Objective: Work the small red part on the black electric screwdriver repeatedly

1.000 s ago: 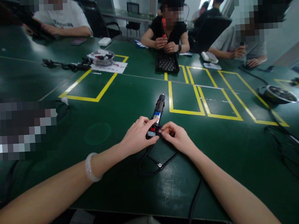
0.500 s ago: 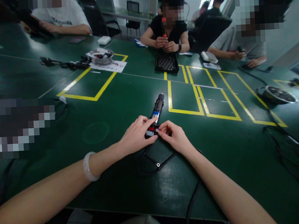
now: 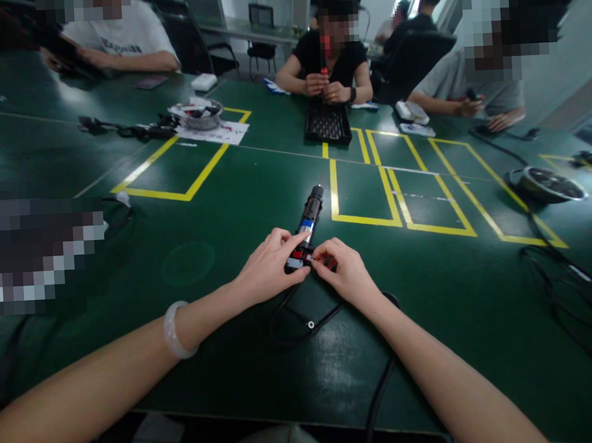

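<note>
A slim black electric tool (image 3: 312, 207) with its casing open lies on the green table, tip pointing away from me. A silver section with a blue band shows at its middle, and red and grey parts sit at its rear end. My left hand (image 3: 271, 262) holds the tool's rear half, with a finger across the silver section and the thumb by the grey part. Close against it, my right hand (image 3: 345, 268) pinches a small red piece (image 3: 330, 263), partly hidden by the fingers. Below the hands a black cable (image 3: 287, 341) loops on the table, with a small white ring (image 3: 311, 324) beside it.
Yellow tape rectangles (image 3: 368, 219) mark the table. Across from me a person (image 3: 332, 61) holds a red-handled tool over a black tray (image 3: 328, 139). A metal bowl (image 3: 547, 185) stands at right near coiled cables (image 3: 552, 294). Another bowl (image 3: 206, 122) sits on paper at back left.
My right fingers have shifted slightly, and more of the red piece shows between them. My left hand keeps its place on the tool. The view has moved a little.
</note>
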`<state>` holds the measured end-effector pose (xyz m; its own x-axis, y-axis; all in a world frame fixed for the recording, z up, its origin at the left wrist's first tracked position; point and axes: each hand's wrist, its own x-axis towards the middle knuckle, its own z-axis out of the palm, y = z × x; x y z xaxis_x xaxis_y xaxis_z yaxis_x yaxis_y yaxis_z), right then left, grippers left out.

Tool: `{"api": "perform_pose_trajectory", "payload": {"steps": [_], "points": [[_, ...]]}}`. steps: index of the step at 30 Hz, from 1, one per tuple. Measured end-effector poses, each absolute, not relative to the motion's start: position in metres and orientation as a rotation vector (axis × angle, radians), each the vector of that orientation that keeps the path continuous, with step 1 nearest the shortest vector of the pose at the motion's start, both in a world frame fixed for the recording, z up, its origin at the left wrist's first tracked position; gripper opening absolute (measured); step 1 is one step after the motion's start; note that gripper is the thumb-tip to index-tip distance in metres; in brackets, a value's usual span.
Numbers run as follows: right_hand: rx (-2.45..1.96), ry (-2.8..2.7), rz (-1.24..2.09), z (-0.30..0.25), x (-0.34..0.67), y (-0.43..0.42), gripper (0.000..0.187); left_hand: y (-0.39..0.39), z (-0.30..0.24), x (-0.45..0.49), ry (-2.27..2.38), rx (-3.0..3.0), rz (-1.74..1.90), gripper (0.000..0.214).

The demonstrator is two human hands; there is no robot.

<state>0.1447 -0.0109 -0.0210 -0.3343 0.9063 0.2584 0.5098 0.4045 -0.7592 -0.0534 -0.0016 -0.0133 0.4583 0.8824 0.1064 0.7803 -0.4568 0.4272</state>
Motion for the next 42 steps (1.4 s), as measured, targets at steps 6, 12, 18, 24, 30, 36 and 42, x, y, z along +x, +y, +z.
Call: {"api": "perform_pose_trajectory", "payload": {"steps": [6,12,18,24,30,36,42], "points": [[-1.194,-2.021,0.749,-0.019,0.149,-0.009,0.009,-0.002,-0.012,-0.054,1.417,2.387,0.453,0.070],[-1.190,-2.001,0.764,-0.021,0.145,-0.010,0.005,-0.002,-0.012,-0.054,1.407,2.394,0.461,0.068],[-1.211,-1.915,0.874,-0.025,0.143,-0.010,0.007,-0.003,-0.011,-0.054,1.408,2.396,0.457,0.068],[-1.136,-1.948,0.909,-0.024,0.141,-0.013,0.016,-0.003,-0.010,-0.055,1.411,2.397,0.438,0.066],[-1.041,-2.021,0.889,-0.023,0.143,-0.014,0.038,0.001,-0.013,-0.056,1.422,2.374,0.459,0.069],[-0.953,-2.083,0.918,-0.022,0.144,-0.016,0.050,0.005,-0.013,-0.059,1.458,2.382,0.470,0.066],[-1.021,-1.957,1.043,-0.023,0.157,-0.006,0.032,0.020,-0.009,-0.070,1.522,2.594,0.371,0.069]]}}
